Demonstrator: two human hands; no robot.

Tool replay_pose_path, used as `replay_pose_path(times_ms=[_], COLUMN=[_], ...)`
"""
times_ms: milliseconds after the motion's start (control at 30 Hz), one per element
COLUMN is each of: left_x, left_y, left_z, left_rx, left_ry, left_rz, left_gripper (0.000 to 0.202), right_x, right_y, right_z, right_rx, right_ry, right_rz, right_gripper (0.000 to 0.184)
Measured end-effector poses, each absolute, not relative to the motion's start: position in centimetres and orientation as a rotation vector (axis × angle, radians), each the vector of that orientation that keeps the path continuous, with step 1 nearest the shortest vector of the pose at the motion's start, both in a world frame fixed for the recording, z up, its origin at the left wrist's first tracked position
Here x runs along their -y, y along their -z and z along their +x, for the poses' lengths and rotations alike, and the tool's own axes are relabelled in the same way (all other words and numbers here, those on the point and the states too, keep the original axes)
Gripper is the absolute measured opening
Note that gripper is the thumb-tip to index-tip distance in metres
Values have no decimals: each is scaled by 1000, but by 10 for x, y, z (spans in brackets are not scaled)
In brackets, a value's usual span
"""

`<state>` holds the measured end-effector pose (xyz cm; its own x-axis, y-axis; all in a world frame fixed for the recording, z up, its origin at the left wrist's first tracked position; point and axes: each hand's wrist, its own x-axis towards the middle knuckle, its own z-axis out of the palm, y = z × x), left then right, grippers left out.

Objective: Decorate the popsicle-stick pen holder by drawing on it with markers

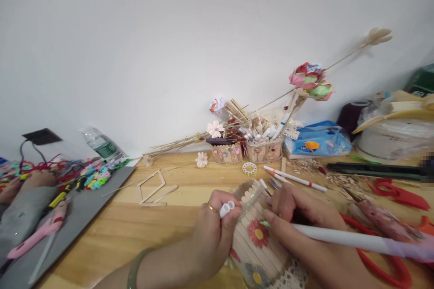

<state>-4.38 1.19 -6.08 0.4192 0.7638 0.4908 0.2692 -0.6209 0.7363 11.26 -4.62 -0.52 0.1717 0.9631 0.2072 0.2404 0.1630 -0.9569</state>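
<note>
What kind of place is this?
It looks like a craft table, perhaps in a workshop or at home. There's a pink glue gun, flowers that look like paper, and a box covered in wooden sticks.

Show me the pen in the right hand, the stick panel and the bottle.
Pen (339,236): head view, white barrel.
Stick panel (274,253): head view, bare slat.
Bottle (106,148): head view, green label.

The surface (162,223) is pale grained wood, with thin sticks (153,193) forming an angular outline near a pale flower (201,160). At the back, a small container (226,154), a wider container (269,152) and a blue packet (325,143) stand in a row. White pens (318,186) lie before scattered shavings (307,167).
</note>
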Motion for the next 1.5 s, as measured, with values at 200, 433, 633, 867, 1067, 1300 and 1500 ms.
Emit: replay_pose_path(times_ms=[200,433,633,867,1067,1300,1500], left_x=[-9,-11,-10,-11,-9,-10,-9], left_y=[62,57,62,62,62,62,60], left_z=[-43,-41,-44,-44,-43,-43,-43], left_rx=[-874,-854,-872,-899,-917,-896,-916], left_ry=[-1102,-1182,-1164,-1114,-1105,-1136,-1143], left_rz=[2087,2142,2112,2078,2035,2087,2087], left_gripper=[20,22,23,22,27,25,26], right_x=[44,43,44,44,46,44,45], right_y=[10,8,11,10,13,17,26], right_z=[113,113,111,112,113,112,113], right_rx=[1342,1325,1304,1298,1290,1292,1304], right_ry=[-842,-845,-821,-819,-778,-817,-764], right_rz=[-1286,-1295,-1307,-1320,-1333,-1310,-1345], right_gripper=[30,30,29,28,26,25,21])
